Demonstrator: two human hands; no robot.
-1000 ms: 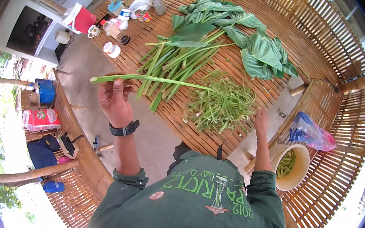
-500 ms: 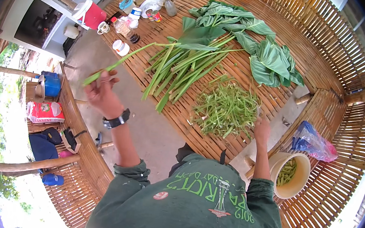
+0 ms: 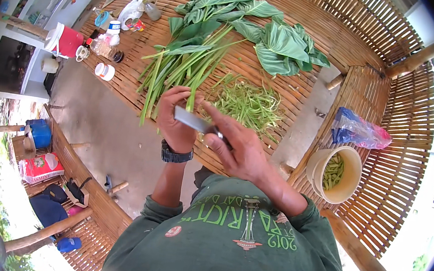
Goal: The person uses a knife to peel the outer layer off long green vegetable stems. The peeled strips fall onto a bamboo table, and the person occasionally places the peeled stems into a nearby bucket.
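- Left hand (image 3: 176, 117) at frame centre, closed around the lower end of a green stem (image 3: 192, 92); watch on the wrist.
- Stem's long axis ran from that hand up toward the top of the frame, its upper end lost among the loose stalks (image 3: 182, 66) on the bamboo worktop (image 3: 145, 13).
- Right hand (image 3: 237, 146) just right of the left, fingers wrapped on the handle of a knife (image 3: 193, 120); flat blade pointed left, across the left fingers and roughly square to the stem.
- Blade met the stem right at the left hand's grip; actual contact hard to tell.
- Both hands raised above the near edge of the worktop, almost touching each other.
- Pile of thin green strips (image 3: 248, 104) on the slats just above and right of the hands.
- Broad leaves (image 3: 277, 42) farther up, upper centre.
- Pale bucket (image 3: 334, 171) with cut green pieces at right; blue plastic bag (image 3: 358, 132) above it.
- Bottles and cups (image 3: 112, 36) at upper left.
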